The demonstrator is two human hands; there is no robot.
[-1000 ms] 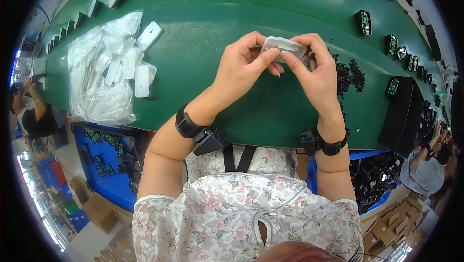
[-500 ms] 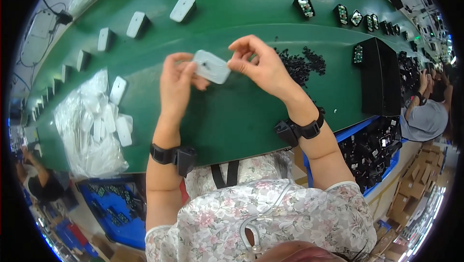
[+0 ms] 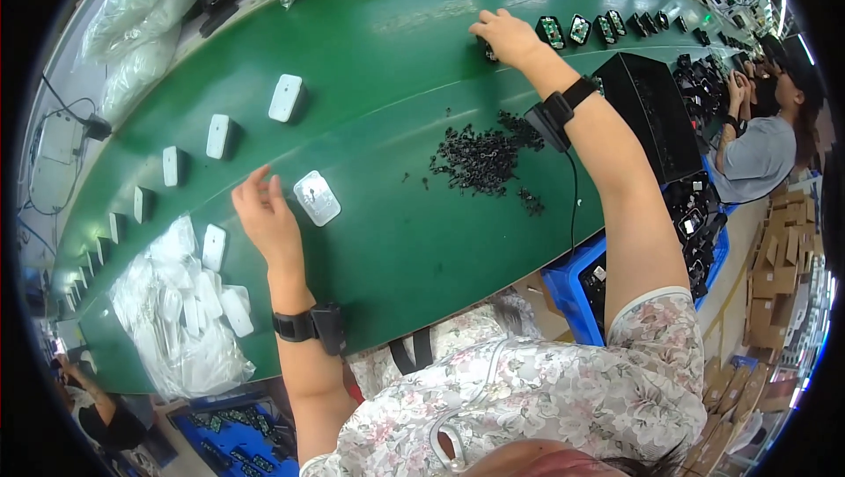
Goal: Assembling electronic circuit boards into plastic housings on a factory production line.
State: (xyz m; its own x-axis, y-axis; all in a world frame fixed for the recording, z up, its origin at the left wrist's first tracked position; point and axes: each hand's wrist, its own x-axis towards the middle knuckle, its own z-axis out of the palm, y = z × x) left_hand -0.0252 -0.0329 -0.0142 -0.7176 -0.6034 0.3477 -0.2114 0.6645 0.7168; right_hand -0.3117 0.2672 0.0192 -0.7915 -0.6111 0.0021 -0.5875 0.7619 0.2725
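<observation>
A white rounded-rectangular plastic cover point(image 3: 317, 198) lies on the green table, inner side up. Just left of it hovers my left hand point(image 3: 268, 220), its fingers apart and holding nothing. My right hand point(image 3: 510, 37) reaches to the far side of the table. Its fingers are closed on a dark casing point(image 3: 490, 53), mostly hidden beneath them. To its right stand several black casings with green circuit boards point(image 3: 551, 33) in a row. A heap of small black parts point(image 3: 475, 160) lies in the middle of the table.
White closed units point(image 3: 285, 98) line the far left. A clear plastic bag point(image 3: 158, 310) with white covers lies at left. On the right are a black box point(image 3: 647, 112) and a blue crate point(image 3: 572, 288) of black parts. A co-worker point(image 3: 761, 151) sits far right.
The white cover, held up between my hands before, now lies on the table. My left hand has let go of it. My right hand has moved far and right onto a dark casing.
</observation>
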